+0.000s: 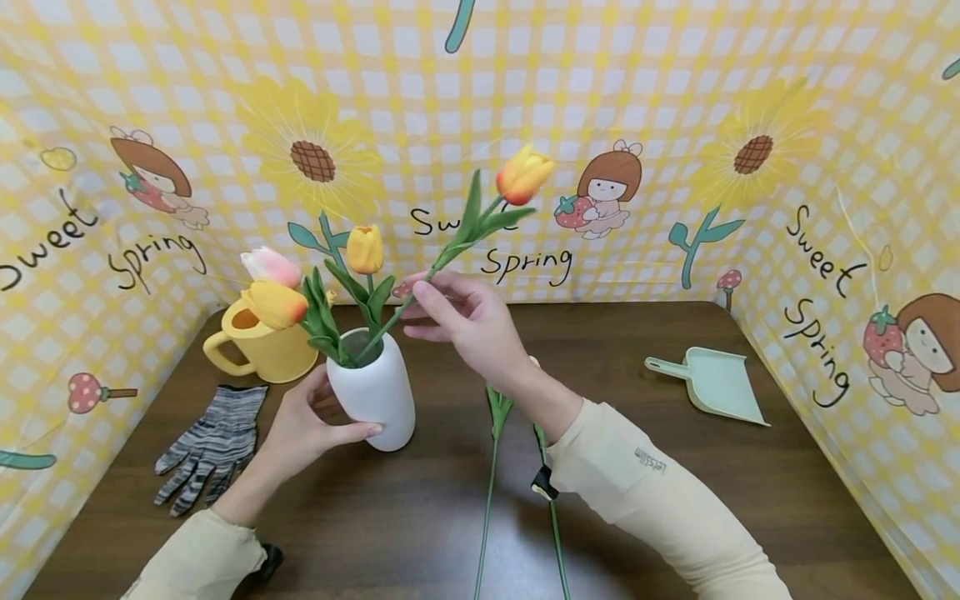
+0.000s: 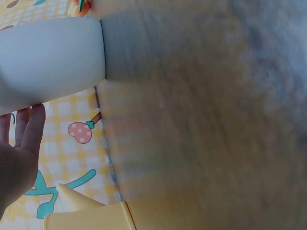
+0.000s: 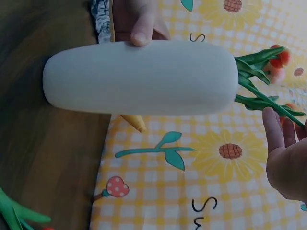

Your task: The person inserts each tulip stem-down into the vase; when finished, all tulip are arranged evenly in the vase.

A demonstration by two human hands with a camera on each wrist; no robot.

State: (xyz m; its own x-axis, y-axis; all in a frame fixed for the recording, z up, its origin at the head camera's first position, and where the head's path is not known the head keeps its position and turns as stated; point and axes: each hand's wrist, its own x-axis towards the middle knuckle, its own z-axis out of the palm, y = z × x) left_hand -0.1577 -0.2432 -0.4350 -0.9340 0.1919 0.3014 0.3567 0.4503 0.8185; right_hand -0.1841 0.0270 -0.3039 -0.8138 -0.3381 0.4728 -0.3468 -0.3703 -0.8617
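A white vase [image 1: 372,392] stands on the brown table, gripped from its left side by my left hand [image 1: 303,429], thumb across the front. In the left wrist view the fingers of my left hand [image 2: 24,148] lie against the vase [image 2: 53,60]. My right hand [image 1: 472,321] pinches the green stem of an orange-yellow tulip [image 1: 525,175]; the stem's lower end is inside the vase mouth, leaning right. Two yellow tulips [image 1: 365,250] and a pink-white tulip [image 1: 272,267] are in the vase. The right wrist view shows the vase [image 3: 144,76] and my right hand [image 3: 290,165] at the stem.
Behind the vase at the left is a yellow watering can [image 1: 281,354], with a striped grey glove [image 1: 213,442] in front of it. More green stems [image 1: 487,500] lie on the table, partly under my right arm. A pale green dustpan [image 1: 723,383] lies at the right.
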